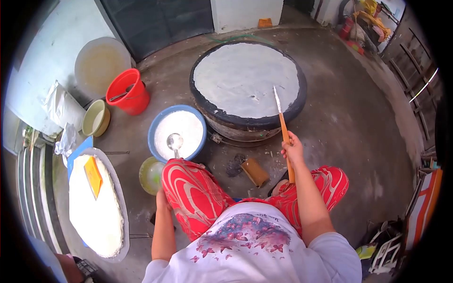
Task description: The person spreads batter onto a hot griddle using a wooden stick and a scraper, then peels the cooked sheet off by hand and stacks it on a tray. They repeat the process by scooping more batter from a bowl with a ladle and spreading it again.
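Observation:
My right hand (293, 150) is closed round the long wooden handle of a flat spatula (284, 127). The spatula's white-coated tip reaches over the near right part of a large round griddle (298, 106). A thin white layer (245, 75) covers most of the griddle's top, with a small dark mark near the front. My left hand (163, 200) is low beside my left knee, its fingers mostly hidden. Nearest to it is a yellow-green bowl (145, 175). A blue basin (202, 123) of white batter stands behind that bowl, with a metal ladle (174, 140) in it.
At left, a round board (123, 221) bears a stack of white sheets (94, 221) with an orange-yellow piece (93, 177) on top. A red bucket (132, 99) and an olive basin (96, 120) stand behind. A brown block (255, 172) lies between my feet and the griddle.

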A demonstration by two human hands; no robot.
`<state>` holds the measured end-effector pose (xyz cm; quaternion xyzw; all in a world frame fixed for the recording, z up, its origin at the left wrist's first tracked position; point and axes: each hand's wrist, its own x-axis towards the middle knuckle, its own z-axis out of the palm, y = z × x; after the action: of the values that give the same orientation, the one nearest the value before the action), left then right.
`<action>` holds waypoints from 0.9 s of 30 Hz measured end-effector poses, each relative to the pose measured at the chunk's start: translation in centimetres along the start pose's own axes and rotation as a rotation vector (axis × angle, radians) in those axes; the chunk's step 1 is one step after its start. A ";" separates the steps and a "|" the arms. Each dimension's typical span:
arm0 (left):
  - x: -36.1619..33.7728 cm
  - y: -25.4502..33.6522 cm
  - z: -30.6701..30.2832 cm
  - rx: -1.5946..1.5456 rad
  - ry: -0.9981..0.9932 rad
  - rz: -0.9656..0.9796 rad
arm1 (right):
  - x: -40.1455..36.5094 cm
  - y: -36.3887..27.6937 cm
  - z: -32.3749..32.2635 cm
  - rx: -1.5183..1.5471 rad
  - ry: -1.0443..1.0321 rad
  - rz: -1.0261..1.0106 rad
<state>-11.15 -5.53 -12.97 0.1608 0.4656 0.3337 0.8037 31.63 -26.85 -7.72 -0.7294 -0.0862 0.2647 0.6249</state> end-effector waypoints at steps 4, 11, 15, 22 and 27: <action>-1.3 -0.9 -1.5 0.048 0.036 0.076 | 1.7 -0.1 -0.2 -0.058 -0.008 0.049; -7.7 -0.7 3.9 0.003 0.108 0.370 | 3.7 -0.8 0.2 -0.210 0.047 0.169; -9.4 -1.2 6.3 0.040 0.050 0.522 | 8.1 5.8 0.2 -0.858 0.238 -0.479; -11.5 -2.4 9.9 0.764 0.021 1.122 | 4.2 -1.2 0.2 0.014 0.005 0.209; -11.7 -3.1 10.3 1.231 0.074 1.402 | 6.9 -1.7 -0.8 0.023 0.061 0.182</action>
<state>-5.13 -15.23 -1.93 0.7920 0.3823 0.4420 0.1767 38.25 -24.06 -7.99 -0.7348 0.0026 0.2991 0.6088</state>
